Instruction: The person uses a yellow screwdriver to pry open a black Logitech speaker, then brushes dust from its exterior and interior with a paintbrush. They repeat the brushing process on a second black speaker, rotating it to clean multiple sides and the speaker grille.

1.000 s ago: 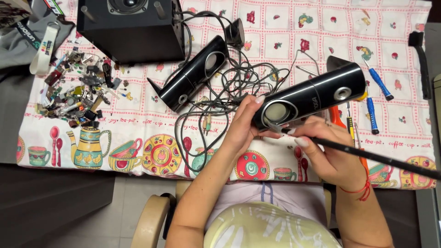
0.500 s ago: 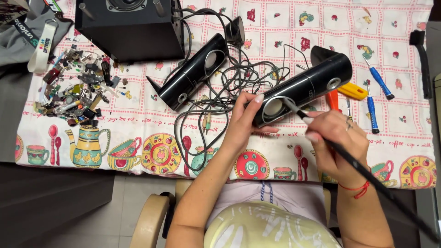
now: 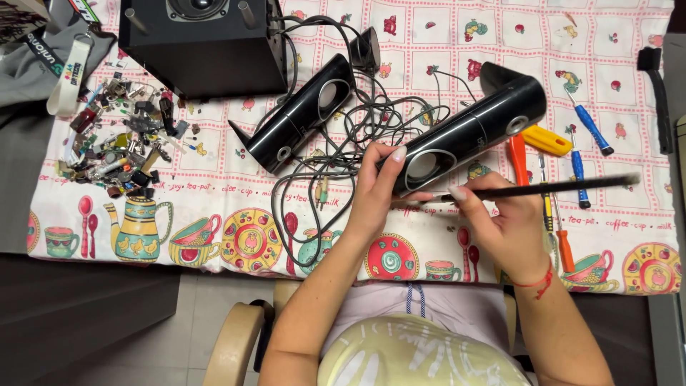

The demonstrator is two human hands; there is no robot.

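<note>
Left hand (image 3: 375,193) fingers clamp the black speaker (image 3: 468,136), long axis running near-left to far-right. Right hand (image 3: 504,229) fingers pinch a thin rod (image 3: 550,187); screwdrivers (image 3: 582,150) crowd the right.

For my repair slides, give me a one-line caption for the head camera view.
Left hand steadies a black speaker while the right hand holds a thin black rod beside it.

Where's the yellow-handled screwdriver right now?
Head view, right side: yellow-handled screwdriver lies on the tablecloth, just right of the held black speaker, beside the orange screwdriver.
</note>
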